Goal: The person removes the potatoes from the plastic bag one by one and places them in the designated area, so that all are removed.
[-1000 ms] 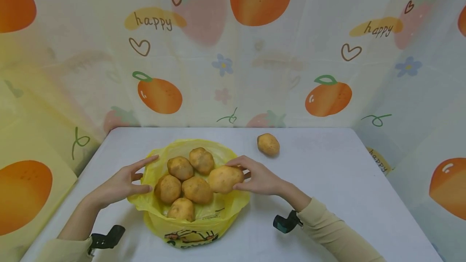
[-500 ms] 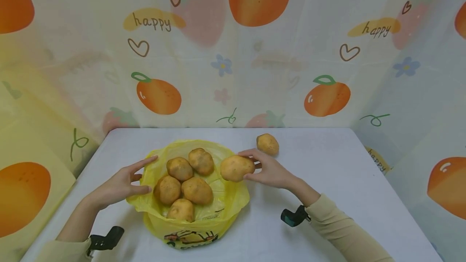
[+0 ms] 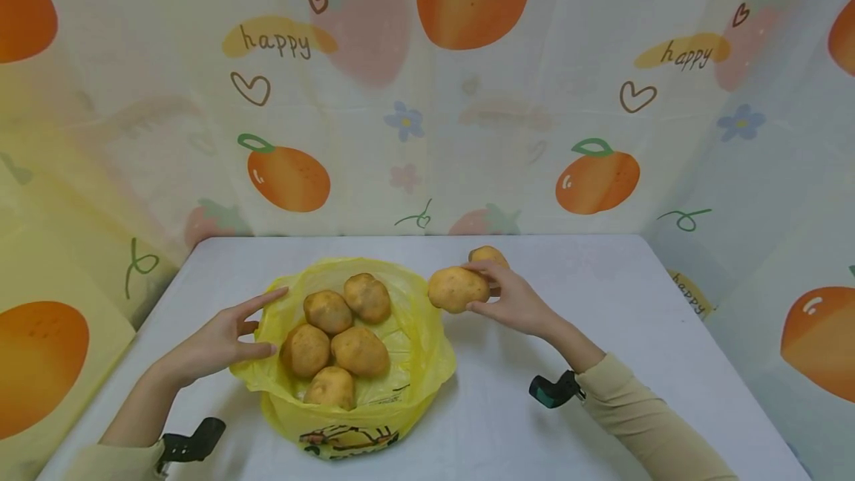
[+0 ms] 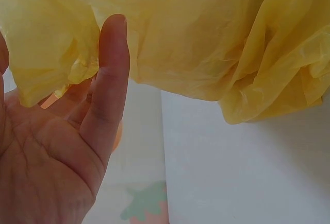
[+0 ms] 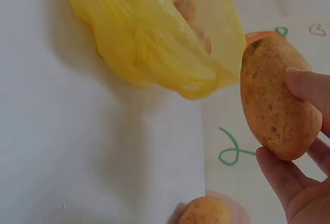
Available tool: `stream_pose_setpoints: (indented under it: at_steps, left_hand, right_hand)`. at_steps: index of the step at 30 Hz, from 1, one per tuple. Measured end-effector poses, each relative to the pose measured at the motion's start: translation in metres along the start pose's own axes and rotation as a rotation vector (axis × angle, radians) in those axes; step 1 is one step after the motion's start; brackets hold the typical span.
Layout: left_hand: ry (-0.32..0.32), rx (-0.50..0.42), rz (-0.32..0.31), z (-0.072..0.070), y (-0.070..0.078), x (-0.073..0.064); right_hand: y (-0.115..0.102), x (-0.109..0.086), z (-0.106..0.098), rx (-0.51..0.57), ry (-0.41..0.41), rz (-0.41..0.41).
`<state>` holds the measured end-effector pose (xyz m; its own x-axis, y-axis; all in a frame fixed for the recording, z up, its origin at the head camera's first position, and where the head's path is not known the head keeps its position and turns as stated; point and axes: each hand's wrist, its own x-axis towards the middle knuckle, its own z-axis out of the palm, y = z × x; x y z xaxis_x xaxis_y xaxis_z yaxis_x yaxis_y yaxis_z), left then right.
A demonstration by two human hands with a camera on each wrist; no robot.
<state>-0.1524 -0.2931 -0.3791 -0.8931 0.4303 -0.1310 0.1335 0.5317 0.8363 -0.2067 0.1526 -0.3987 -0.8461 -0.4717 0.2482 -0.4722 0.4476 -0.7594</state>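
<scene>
My right hand (image 3: 510, 299) holds a large potato (image 3: 458, 289) above the table, just past the right rim of the yellow plastic bag (image 3: 354, 421). In the right wrist view the thumb lies on one side of this potato and the fingers are on the other. Several potatoes (image 3: 361, 352) lie inside the wide-mouthed bag. At the bag's left rim, my left hand (image 3: 214, 344) touches the plastic with thumb and forefinger spread apart. A fold of yellow plastic lies in front of its palm in the left wrist view, hiding some fingers.
One more potato (image 3: 489, 255) lies on the white table (image 3: 601, 280) behind my right hand, partly hidden by it. A fruit-printed curtain (image 3: 427, 125) hangs behind the table and along both sides.
My right hand has lifted the potato out from over the bag, moving right and toward the far side. The left hand stays at the rim.
</scene>
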Motion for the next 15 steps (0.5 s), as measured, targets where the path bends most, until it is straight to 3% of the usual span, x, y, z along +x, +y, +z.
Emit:
stream_pose_setpoints:
  at_steps: [8, 15]
  left_hand:
    - [0.007, 0.018, 0.004, 0.0, -0.001, -0.001]
    - [0.001, -0.01, -0.004, 0.0, -0.003, -0.001]
  right_hand:
    - [-0.007, -0.003, -0.014, -0.004, 0.07, 0.028]
    - [0.018, -0.004, -0.024, -0.073, 0.136, 0.089]
